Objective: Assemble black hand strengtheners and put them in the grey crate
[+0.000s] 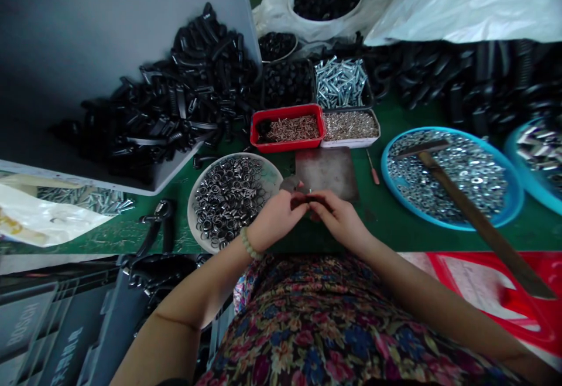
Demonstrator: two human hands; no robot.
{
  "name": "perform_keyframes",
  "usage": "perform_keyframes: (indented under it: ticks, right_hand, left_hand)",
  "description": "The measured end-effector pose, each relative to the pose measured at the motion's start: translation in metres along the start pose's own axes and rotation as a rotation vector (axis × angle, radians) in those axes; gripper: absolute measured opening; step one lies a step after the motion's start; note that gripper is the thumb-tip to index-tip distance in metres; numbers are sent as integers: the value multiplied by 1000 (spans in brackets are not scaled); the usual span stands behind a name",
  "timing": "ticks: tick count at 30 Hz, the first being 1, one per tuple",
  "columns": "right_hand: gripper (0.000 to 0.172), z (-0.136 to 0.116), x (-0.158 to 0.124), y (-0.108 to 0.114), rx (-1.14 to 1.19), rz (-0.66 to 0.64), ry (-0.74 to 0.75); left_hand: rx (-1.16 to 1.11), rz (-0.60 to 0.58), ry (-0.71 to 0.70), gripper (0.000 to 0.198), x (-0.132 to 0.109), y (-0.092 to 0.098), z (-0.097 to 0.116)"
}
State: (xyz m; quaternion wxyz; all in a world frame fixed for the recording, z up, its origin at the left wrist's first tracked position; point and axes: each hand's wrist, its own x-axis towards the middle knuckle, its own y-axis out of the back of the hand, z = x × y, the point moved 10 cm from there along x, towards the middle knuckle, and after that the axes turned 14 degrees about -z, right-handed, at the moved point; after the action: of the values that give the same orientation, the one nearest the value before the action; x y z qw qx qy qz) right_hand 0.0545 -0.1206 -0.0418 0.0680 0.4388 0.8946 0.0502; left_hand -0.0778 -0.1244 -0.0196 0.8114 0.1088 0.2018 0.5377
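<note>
My left hand (284, 216) and my right hand (338, 217) meet just in front of a square metal plate (327, 170) on the green bench. Both have their fingers bent and pressed together in a pinch. A flat grey piece (290, 184) shows at the left fingertips, and a tiny shiny bit lies between the two hands. What exactly the fingers grip is too small and covered to name. Close by on the left sits a white round tray (192, 222) full of metal ring clamps (228, 198).
Behind the plate stand a red box (287, 146) of small screws, a white box (351, 140) of small metal parts and a bin of bolts (341, 81). A hammer (474, 210) lies across a blue basin (518, 198) of nuts. A screwdriver (374, 172) lies right of the plate. Black handles (175, 99) fill a grey crate (109, 11).
</note>
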Motion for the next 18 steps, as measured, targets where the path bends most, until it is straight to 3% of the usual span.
perform_keyframes:
  ticks: [4,6,8,10,13,16,18]
  right_hand:
    - [23,5,0,10,172,76,47]
    - [18,-3,-2,15,103,68,94]
    - [16,-16,-7,16,-68,22,148]
    - [21,-32,-13,9,-272,-66,238]
    - [26,-51,-23,-5,-492,-202,383]
    - [28,-57,-30,3,-575,-179,438]
    - [31,-58,-35,18,-594,-108,447]
  left_hand:
    - [641,164,119,21,6,67,-14]
    - [828,157,165,20,13,84,-23]
    - [827,137,163,22,18,88,-25]
    - [615,123,152,26,20,82,-23]
    - [59,-36,166,32,24,43,-17]
    - [-395,-133,163,31,28,0,-1]
    - [-567,-151,165,38,35,-21,8]
